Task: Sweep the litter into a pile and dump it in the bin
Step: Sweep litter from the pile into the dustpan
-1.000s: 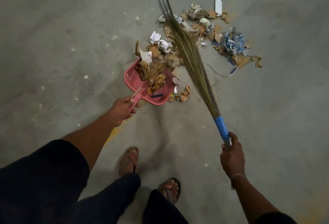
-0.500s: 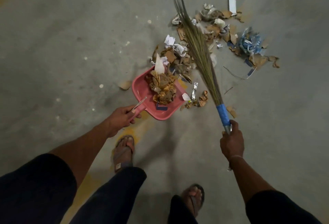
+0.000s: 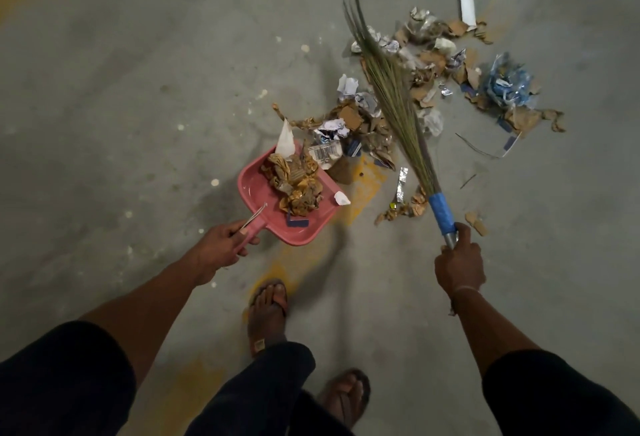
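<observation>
Grey concrete floor (image 3: 121, 89) with yellow paint patches, left hand (image 3: 221, 248) gripping dustpan (image 3: 304, 228), right hand (image 3: 459, 266) gripping broom (image 3: 394, 103) over litter (image 3: 433, 65)

My dustpan (image 3: 277, 207) is pink, loaded with brown and tan scraps (image 3: 294, 183) and one white paper shard (image 3: 286, 142). My broom (image 3: 391, 89) has olive-green bristles and a bright blue wrap (image 3: 440, 210) above a silver handle. Far right lies crumpled blue-and-white plastic (image 3: 507, 84) on grey concrete (image 3: 138, 72) with yellow paint patches (image 3: 367, 179).
</observation>
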